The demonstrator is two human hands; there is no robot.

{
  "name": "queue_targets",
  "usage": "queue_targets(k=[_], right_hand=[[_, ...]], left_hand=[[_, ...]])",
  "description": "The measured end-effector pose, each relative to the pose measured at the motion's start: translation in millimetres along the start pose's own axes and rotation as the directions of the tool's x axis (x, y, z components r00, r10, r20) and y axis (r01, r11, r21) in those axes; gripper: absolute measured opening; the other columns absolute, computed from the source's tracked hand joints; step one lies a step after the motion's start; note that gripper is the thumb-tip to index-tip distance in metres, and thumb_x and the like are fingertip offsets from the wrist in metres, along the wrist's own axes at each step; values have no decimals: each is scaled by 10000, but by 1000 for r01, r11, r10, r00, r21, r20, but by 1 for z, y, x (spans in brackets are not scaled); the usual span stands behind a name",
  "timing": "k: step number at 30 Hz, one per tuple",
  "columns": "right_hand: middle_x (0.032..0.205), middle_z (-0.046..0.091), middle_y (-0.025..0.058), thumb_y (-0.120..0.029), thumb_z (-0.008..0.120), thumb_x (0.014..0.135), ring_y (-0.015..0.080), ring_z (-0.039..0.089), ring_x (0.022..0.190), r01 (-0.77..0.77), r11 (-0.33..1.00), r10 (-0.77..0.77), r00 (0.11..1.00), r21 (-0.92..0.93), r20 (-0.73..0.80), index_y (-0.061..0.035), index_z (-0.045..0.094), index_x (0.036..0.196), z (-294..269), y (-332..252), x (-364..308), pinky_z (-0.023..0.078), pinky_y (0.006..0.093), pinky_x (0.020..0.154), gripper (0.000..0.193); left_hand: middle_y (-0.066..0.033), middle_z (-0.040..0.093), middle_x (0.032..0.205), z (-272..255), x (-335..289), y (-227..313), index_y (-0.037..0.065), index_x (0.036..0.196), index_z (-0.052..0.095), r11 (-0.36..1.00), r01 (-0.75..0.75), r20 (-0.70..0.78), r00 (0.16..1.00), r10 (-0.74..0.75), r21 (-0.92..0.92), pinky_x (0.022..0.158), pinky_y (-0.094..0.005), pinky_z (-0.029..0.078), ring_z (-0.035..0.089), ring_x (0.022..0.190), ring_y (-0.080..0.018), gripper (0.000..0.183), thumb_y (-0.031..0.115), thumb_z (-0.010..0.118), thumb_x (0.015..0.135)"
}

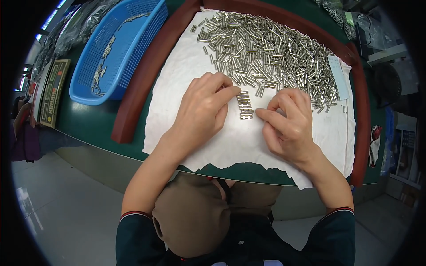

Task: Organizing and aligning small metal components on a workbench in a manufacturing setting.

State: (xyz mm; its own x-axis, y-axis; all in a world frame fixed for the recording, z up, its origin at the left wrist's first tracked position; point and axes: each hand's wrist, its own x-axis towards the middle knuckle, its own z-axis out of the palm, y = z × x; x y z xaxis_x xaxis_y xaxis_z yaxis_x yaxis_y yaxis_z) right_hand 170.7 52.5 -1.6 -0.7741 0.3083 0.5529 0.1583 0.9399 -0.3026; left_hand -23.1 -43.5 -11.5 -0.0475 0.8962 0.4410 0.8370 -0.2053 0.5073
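A short strip of silvery metal links point(245, 105) lies on the white cloth point(173, 95), its small pieces set side by side like part of a watch band. At its upper left end, my left hand point(199, 104) is closed, with thumb and index finger pinched on the strip's edge. My right hand point(290, 126) is curled on the other side, its index fingertip close against the strip's lower right edge. Whatever those right fingers hold, if anything, is hidden. Just beyond both hands spreads a large heap of loose metal link pieces point(270, 48).
Dark red bars point(141, 88) border the cloth on the green table point(100, 128). A blue perforated basket point(122, 75) with a few metal strips stands at the left, near a flat box point(54, 93). A pale blue paper slip point(338, 77) lies by the heap's right side.
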Motion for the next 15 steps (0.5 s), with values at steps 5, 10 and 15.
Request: queue_targets(k=[5, 10, 15], right_hand=[[784, 545, 45, 4, 616, 590, 275, 546, 856, 18, 999, -19, 999, 30, 41, -58, 706, 882, 4, -1, 0, 398, 409, 796, 312], [816, 550, 49, -4, 618, 591, 275, 538, 874, 3, 1000, -3, 999, 5, 33, -58, 714, 926, 5, -3, 1, 400, 412, 804, 353], [841, 551, 49, -11, 625, 580, 274, 534, 879, 22, 1000, -23, 997, 21, 74, -65, 720, 936, 5, -1, -1, 403, 417, 812, 373]], left_hand=[[-92, 628, 920, 1, 0, 0, 2, 973, 691, 1000, 3, -3, 1000, -3, -3, 792, -369, 475, 596, 861, -272, 299, -108, 593, 713], [-96, 627, 928, 0, 1, 1, 1, 976, 690, 1000, 8, 13, 1000, -8, -3, 797, -370, 479, 598, 876, -275, 301, -107, 592, 713], [-98, 627, 931, 1, 0, 0, 1, 975, 690, 1000, 8, 9, 1000, -8, -4, 793, -373, 479, 597, 873, -276, 301, -107, 593, 710]])
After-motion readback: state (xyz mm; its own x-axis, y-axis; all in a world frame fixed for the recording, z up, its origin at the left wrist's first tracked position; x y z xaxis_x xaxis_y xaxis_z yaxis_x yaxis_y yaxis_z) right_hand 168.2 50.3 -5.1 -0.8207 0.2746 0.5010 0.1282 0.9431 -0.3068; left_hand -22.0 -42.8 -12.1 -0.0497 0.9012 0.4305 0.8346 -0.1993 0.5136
